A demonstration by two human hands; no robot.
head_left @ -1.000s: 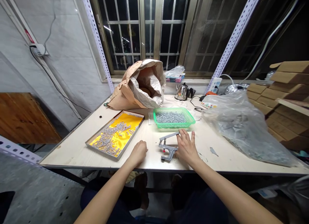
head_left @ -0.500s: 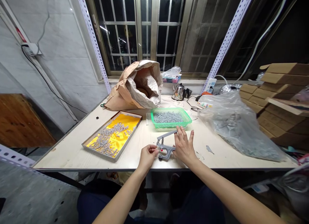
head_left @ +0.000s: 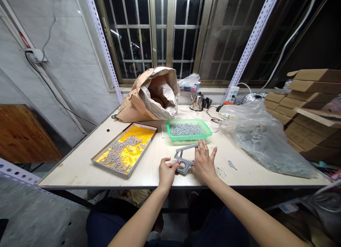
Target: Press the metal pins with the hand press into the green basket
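Observation:
A grey lever tool with a coil spring and a long upper handle stands on the table before me. My right hand holds it from the right, with fingers over the handle's end and the handle raised. At the tool's left side my left hand pinches thumb and forefinger together near a small red spot on it. What sits between those fingertips is too small to make out. Just behind is a green basket of small metal pins. To the left lies a shallow tray with a yellow cloth and scattered metal pieces.
A large open paper sack lies at the back left. A steel kettle stands by the window. On the right are a clear plastic bag and stacked cardboard boxes. A small grey scrap lies right of my right hand.
My left hand has shifted slightly right, closer in against the tool. The tool and my right hand have moved a little to the right, with the handle still raised.

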